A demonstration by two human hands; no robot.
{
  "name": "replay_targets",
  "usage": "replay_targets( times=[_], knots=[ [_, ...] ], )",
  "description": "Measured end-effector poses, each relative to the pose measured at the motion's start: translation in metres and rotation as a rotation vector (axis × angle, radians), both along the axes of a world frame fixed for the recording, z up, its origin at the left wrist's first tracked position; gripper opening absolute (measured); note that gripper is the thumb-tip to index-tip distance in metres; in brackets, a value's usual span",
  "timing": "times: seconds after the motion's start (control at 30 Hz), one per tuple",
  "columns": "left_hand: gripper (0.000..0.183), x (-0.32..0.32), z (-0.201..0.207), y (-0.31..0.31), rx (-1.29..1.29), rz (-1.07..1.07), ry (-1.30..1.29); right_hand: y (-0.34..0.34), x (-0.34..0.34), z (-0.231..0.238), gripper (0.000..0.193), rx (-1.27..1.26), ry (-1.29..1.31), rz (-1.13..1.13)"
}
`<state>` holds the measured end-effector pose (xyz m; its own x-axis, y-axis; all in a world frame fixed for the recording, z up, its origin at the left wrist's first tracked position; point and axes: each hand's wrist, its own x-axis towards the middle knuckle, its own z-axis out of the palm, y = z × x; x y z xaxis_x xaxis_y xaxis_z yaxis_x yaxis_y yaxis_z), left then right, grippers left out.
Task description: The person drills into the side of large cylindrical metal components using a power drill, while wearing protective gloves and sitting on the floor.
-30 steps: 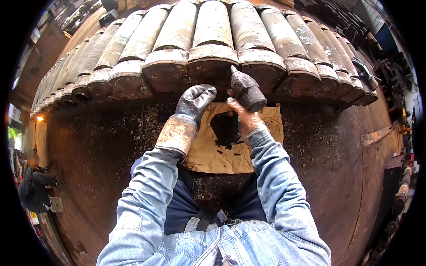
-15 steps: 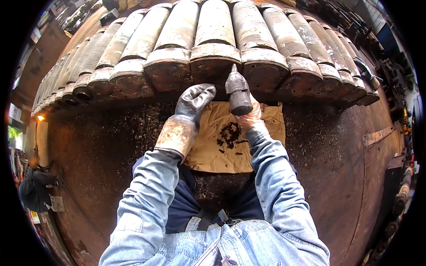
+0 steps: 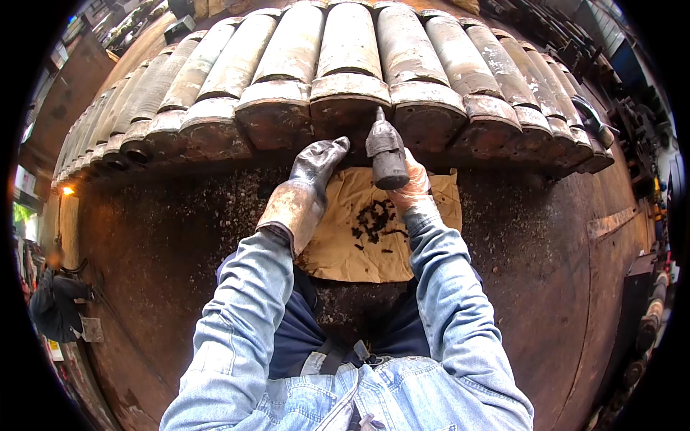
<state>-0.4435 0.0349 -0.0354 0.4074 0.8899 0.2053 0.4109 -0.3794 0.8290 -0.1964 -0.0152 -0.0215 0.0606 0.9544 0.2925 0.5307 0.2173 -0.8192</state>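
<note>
My right hand [image 3: 413,179], in a clear-looking thin glove, grips a dark grey power tool [image 3: 389,154] with a narrow tip. That tip points away from me at the brown end face of the middle metal cylinder [image 3: 350,115]; whether it touches cannot be made out. To its left, my left hand [image 3: 320,159] wears a black, shiny glove with a stained leather cuff. Its fingers are curled in front of the neighbouring cylinder end, and anything inside them is hidden. Below both hands lies a sheet of brown paper [image 3: 352,262] bearing dark crumbs [image 3: 375,221].
A long row of worn cylinders [image 3: 291,50] curves across the far side. Grit is scattered on the rusty floor [image 3: 165,251]. At the left a small orange light [image 3: 67,190] glows near a dark cloth [image 3: 56,305]. Round metal parts [image 3: 650,323] line the right edge.
The fingers of my left hand have turned slightly, with one fingertip now sticking up more. The tool and my right hand have dropped a touch toward me.
</note>
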Motion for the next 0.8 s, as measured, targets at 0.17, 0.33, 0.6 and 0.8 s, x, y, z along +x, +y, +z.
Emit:
replay_targets(
  times=[0.17, 0.33, 0.6, 0.8],
  knots=[
    [0.069, 0.04, 0.01, 0.003, -0.811, 0.157, -0.693, -0.007, 0.008, -0.011, 0.039, 0.047, 0.135, 0.055],
    [0.04, 0.058, 0.065, -0.018, -0.969, 0.314, -0.87, -0.017, -0.002, -0.005, 0.053, 0.016, -0.094, 0.121],
    [0.053, 0.072, 0.07, -0.022, -1.021, 0.252, -0.904, -0.021, 0.011, -0.018, 0.056, -0.024, -0.02, 0.157],
    [0.057, 0.075, 0.066, -0.019, -0.964, 0.298, -0.893, -0.015, -0.006, -0.024, 0.052, -0.081, 0.603, 0.202]
  ],
)
